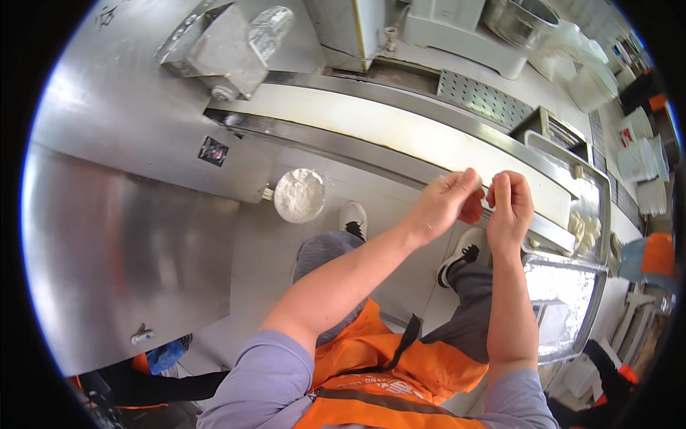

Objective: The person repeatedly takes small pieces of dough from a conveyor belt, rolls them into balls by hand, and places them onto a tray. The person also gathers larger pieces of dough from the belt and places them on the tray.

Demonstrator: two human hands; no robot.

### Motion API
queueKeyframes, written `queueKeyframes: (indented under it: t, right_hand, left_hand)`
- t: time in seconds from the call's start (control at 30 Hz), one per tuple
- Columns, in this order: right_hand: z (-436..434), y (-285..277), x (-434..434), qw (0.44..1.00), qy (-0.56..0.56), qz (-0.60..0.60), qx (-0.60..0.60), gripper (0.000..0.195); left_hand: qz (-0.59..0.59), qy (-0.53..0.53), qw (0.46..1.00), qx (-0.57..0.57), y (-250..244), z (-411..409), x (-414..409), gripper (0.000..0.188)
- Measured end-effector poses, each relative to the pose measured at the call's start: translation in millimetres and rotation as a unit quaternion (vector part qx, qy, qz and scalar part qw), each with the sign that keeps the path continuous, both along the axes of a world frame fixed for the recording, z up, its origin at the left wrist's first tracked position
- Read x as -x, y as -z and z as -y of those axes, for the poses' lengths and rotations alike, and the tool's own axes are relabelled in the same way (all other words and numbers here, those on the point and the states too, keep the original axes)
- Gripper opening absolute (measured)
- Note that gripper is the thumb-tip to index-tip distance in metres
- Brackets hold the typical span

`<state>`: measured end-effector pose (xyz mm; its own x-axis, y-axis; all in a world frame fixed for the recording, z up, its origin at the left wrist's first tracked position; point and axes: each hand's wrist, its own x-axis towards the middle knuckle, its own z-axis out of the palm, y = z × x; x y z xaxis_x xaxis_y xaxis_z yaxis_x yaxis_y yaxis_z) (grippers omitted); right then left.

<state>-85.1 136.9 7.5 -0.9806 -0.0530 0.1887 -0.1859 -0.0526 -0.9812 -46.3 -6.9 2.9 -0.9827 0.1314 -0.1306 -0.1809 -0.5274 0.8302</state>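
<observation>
My left hand (449,202) and my right hand (512,208) are raised close together over the near edge of the white conveyor belt (375,128). The fingers of both are curled inward, with a narrow gap between the two hands. A small pale bit shows near my left thumb, but what it is cannot be made out. Whether either hand holds anything is hidden by the fingers. To the right, at the belt's end, a metal tray (603,214) carries several pale dough pieces (584,231).
A container of white flour (299,195) is beside the steel machine housing (134,214). A second metal tray (568,305) lies nearer me at the right. Beyond the belt are a perforated metal plate (482,99) and a steel bowl (520,21). Other people's sleeves show at the edges.
</observation>
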Motion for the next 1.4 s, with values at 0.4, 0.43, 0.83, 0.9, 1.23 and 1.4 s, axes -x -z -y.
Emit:
queueKeyframes:
  t: [0.4, 0.43, 0.83, 0.9, 1.23, 1.4]
  right_hand:
    - [13, -14, -8, 0.889, -0.082, -0.253, -0.373, 0.034]
    - [19, -16, -12, 0.882, -0.089, -0.274, -0.373, 0.038]
    - [17, -23, -14, 0.9, -0.175, -0.199, -0.346, 0.06]
    - [17, -23, -16, 0.924, -0.159, -0.127, -0.325, 0.055]
    - [11, -16, -7, 0.941, -0.052, -0.143, -0.302, 0.021]
    - [14, -18, -9, 0.937, -0.088, -0.189, -0.281, 0.044]
  left_hand:
    - [0.043, 0.002, 0.999, -0.034, 12, 0, 0, 0.054]
    - [0.068, -0.022, 0.996, -0.056, 13, -1, 2, 0.051]
    - [0.149, 0.026, 0.985, -0.085, -18, 25, 1, 0.041]
    - [0.132, 0.006, 0.991, 0.006, -1, 19, 4, 0.044]
    - [0.016, 0.033, 0.999, -0.028, 11, 13, 5, 0.044]
    - [0.044, -0.047, 0.998, -0.006, 8, 15, 5, 0.038]
